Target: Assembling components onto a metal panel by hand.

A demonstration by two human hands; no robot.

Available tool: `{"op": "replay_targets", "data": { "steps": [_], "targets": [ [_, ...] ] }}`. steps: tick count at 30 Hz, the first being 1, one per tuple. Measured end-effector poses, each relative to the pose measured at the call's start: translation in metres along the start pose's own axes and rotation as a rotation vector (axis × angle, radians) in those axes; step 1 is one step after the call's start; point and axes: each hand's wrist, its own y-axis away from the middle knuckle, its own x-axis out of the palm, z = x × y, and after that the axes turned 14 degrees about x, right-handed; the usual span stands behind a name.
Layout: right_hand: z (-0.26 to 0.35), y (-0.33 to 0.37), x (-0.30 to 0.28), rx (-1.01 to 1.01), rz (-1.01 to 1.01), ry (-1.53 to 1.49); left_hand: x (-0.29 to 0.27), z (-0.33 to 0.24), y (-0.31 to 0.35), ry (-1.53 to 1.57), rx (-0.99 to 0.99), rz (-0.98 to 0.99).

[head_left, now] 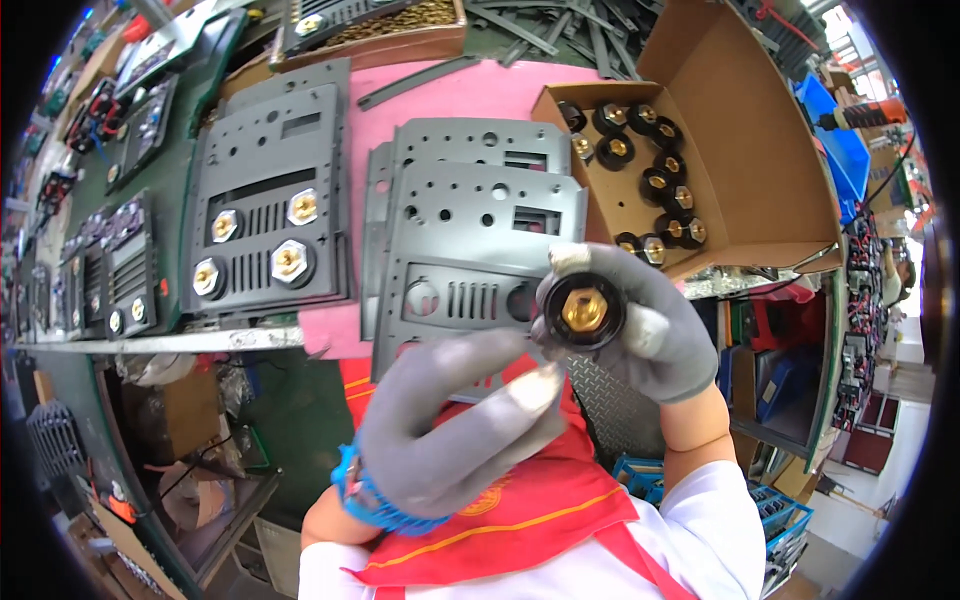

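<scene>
Gripped in my gray-gloved right hand [665, 335] is a black round socket [583, 310] with a brass hex nut, its nut side facing up. My gloved left hand [455, 420] is beside it, thumb and index finger converging in a pinch at the socket's lower left edge. What lies between those fingertips is too small to make out. Beyond the hands lies a stack of bare gray metal panels [450, 235] with round holes and slots. Similar black sockets [655, 185] with brass centers lie in an open cardboard box [755, 150] at the right.
At left stand gray panels [265, 200] fitted with several sockets and large hex nuts. Pink sheeting [400, 85] covers part of the bench. Metal strips [560, 30] and a tray of small brass parts [405, 25] lie at the back. An orange-handled tool [868, 114] is at far right.
</scene>
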Motion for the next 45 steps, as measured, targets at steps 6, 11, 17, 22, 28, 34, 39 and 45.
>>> {"op": "replay_targets", "data": {
  "steps": [6, 11, 17, 22, 28, 34, 39, 45],
  "targets": [
    [-0.016, 0.002, 0.006, 0.068, -0.104, 0.212, 0.023, 0.006, 0.017, -0.08, 0.076, -0.205],
    [-0.023, 0.004, 0.013, 0.08, 0.008, 0.384, 0.012, 0.009, 0.028, -0.193, 0.275, -0.046],
    [-0.052, 0.01, 0.034, -0.452, -0.19, 0.579, 0.016, -0.008, 0.032, -0.068, 0.076, -0.182],
    [-0.026, -0.004, 0.027, -0.963, 0.209, 1.199, 0.011, -0.015, 0.054, 1.07, -0.684, -0.593],
    [-0.016, -0.015, 0.042, -0.943, 0.579, 0.928, 0.014, -0.016, 0.057, 1.384, -0.959, -0.643],
    [0.004, -0.016, 0.002, -0.878, -0.409, 1.096, 0.009, -0.004, 0.075, 1.402, -0.564, -0.464],
    [-0.015, -0.006, 0.032, -0.96, 0.039, 1.323, 0.014, -0.011, 0.07, 1.315, -0.787, -0.536],
    [-0.035, -0.008, 0.033, -0.991, -0.034, 1.312, 0.011, -0.019, 0.076, 1.513, -0.877, -0.55]
  ]
}}
